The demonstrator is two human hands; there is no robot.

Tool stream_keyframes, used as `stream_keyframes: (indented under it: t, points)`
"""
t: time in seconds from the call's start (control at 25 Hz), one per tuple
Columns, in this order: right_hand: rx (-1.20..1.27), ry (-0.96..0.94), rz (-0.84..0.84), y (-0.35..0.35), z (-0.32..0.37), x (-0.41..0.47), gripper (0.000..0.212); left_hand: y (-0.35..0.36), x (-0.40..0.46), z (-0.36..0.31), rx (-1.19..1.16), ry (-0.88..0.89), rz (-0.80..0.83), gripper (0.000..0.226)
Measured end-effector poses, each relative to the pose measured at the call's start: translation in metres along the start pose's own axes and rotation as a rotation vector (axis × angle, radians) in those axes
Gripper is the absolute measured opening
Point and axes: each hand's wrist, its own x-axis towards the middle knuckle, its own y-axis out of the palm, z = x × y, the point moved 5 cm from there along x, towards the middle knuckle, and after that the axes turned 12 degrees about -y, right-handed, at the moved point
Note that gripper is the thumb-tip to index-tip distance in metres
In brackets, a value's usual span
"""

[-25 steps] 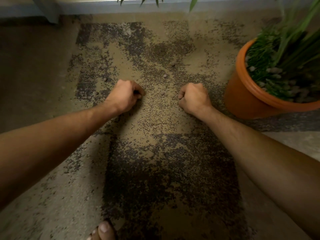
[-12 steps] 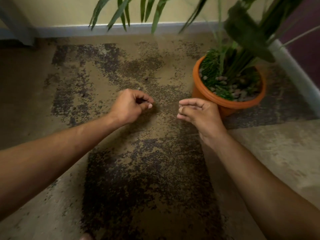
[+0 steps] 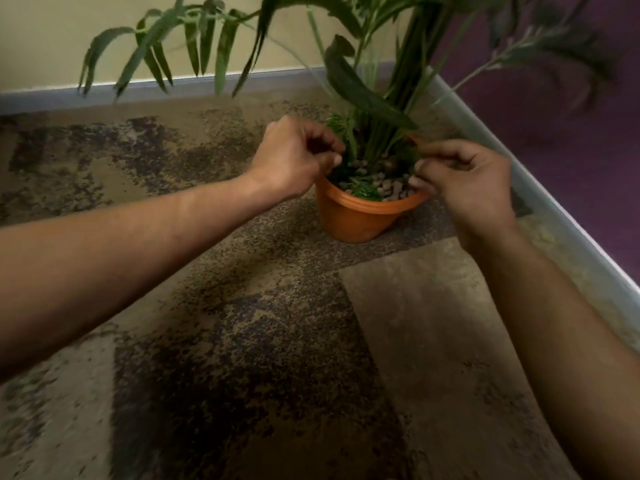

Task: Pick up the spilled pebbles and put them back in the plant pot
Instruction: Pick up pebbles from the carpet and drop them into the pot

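An orange plant pot (image 3: 356, 220) stands on the carpet near the right wall, with green stems and grass rising from it. Brown-grey pebbles (image 3: 386, 187) cover its soil. My left hand (image 3: 294, 154) hovers over the pot's left rim, with its fingers curled and its thumb pressed to the fingertips in a pinch. My right hand (image 3: 464, 181) is over the right rim, pinched the same way. Each pinch looks closed on something small, and my fingers hide it. I see no loose pebbles on the floor in this view.
Mottled tan and dark carpet (image 3: 242, 341) fills the floor. A grey skirting board (image 3: 540, 202) and a purple wall run along the right, close behind the pot. A cream wall is at the back. Long palm leaves (image 3: 207, 39) hang over the pot and my hands.
Both hands have lifted from the carpet and moved right and forward to the pot, with the fingers still pinched. The view has swung right, bringing the pot to the centre.
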Motion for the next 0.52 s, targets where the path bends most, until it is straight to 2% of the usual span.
stream_keyframes:
  t: [0.24,0.32,0.4,0.52]
  points:
    - [-0.336,-0.065,0.155,0.001,-0.015,0.02,0.017,0.017,0.013,-0.012,0.041,0.059,0.012,0.018]
    - [-0.405,-0.108,0.113,0.0,-0.012,0.018,0.023,0.011,0.008,-0.005,0.035,0.066,0.004,0.02]
    - [-0.373,-0.121,0.047,-0.002,-0.008,0.012,0.028,-0.001,-0.001,0.007,0.044,0.052,-0.04,0.017]
    - [-0.333,-0.167,-0.023,0.005,-0.002,-0.006,0.019,-0.021,-0.02,0.037,0.077,-0.01,-0.057,0.012]
